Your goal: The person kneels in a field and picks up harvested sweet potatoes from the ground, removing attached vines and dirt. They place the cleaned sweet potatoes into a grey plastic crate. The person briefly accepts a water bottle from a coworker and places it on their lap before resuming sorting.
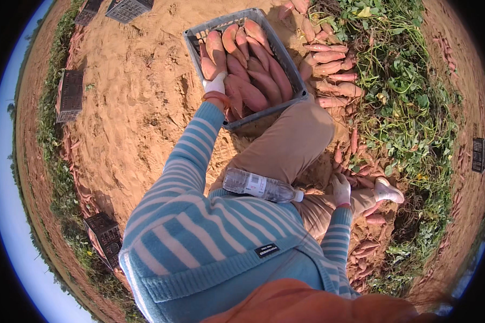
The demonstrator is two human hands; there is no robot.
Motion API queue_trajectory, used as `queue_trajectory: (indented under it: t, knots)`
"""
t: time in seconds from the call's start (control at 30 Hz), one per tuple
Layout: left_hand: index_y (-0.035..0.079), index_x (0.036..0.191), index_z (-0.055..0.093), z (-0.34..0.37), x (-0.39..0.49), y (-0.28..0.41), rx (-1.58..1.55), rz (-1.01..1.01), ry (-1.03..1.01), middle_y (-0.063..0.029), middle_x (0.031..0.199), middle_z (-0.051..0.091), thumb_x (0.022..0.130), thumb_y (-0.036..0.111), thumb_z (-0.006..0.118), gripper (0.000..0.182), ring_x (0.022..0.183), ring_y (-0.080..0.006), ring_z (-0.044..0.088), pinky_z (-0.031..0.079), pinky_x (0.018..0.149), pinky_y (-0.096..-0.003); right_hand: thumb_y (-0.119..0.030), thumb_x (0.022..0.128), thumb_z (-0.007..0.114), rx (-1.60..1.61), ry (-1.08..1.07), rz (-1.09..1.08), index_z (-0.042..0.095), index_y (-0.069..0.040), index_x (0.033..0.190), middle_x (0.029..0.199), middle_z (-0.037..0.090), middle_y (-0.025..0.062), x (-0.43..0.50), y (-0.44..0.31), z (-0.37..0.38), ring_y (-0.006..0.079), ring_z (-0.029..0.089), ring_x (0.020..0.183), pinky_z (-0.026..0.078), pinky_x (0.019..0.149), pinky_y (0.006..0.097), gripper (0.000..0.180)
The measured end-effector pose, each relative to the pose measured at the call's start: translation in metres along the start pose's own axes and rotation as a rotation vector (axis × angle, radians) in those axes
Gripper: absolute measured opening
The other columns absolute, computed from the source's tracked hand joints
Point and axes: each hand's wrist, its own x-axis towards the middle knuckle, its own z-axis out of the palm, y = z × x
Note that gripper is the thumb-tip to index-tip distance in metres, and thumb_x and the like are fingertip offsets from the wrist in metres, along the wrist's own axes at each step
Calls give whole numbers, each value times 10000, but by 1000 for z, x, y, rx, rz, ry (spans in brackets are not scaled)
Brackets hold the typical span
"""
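My left hand (215, 84), in a white glove, reaches over the near left rim of a dark plastic crate (297, 76). It touches the sweet potatoes (248, 91) that fill the crate; its fingers are partly hidden, so its grip is unclear. To the right, beside my bent leg, my right hand (341, 189) in a white glove is low over sweet potatoes (363, 181) on the soil. Whether it grips one cannot be told. A clear plastic bottle (262, 186) with a label lies across my lap.
More sweet potatoes (329, 56) lie in a row right of the crate, along green vines (404, 101). My shoe (388, 190) rests near the vines. At the left stand filled dark crates (70, 95), (105, 238) beside another row; a further crate (129, 9) is at the top.
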Motion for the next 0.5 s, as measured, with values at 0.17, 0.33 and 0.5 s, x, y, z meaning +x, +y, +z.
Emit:
queue_trajectory:
  t: [0.17,0.33,0.5]
  knots:
    - [-73,1445,312,17,13,9,307,128,121,-292,1316,544,690,369,833,1018,1192,-397,573,454,1008,-406,-188,942,600,-37,13,0,661,51,1136,994,690,103,-1,18,-1,177,626,916,501,818,293,314]
    - [-58,1487,244,25,23,-21,517,73,169,-319,1317,548,725,370,780,1025,1194,-451,573,459,1009,-435,-199,932,605,24,-22,82,650,41,1160,1018,702,136,-4,41,9,199,639,926,499,845,310,334]
    - [-62,1474,270,27,19,-57,691,56,229,-329,1295,566,839,318,653,834,1171,-447,595,492,980,-448,-229,923,638,-62,-33,61,653,38,1144,985,708,139,-11,46,9,197,636,918,491,845,310,348]
